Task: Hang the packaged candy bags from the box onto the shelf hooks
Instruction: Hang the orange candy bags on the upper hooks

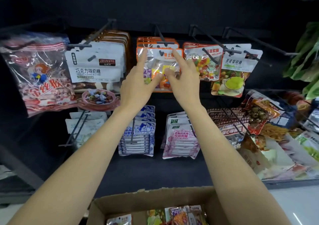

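Observation:
An orange-edged clear candy bag point(162, 60) hangs at the front of a black shelf hook point(161, 35), with more of the same bags behind it. My left hand point(138, 81) lies against the bag's left side, index finger stretched to its top left corner. My right hand point(184, 79) mirrors it on the right side, index finger reaching the top right corner. Both thumbs touch the bag's middle, and I see no finger curled behind it. Below, the open cardboard box point(120, 200) holds several more candy bags point(183, 214).
Neighbouring hooks carry white chocolate-candy bags point(96, 69) on the left and colourful gummy bags point(207, 64) on the right. A lower row holds blue point(138, 135) and pink point(181, 136) packs. Loose snack packs point(276, 138) fill a shelf at the right.

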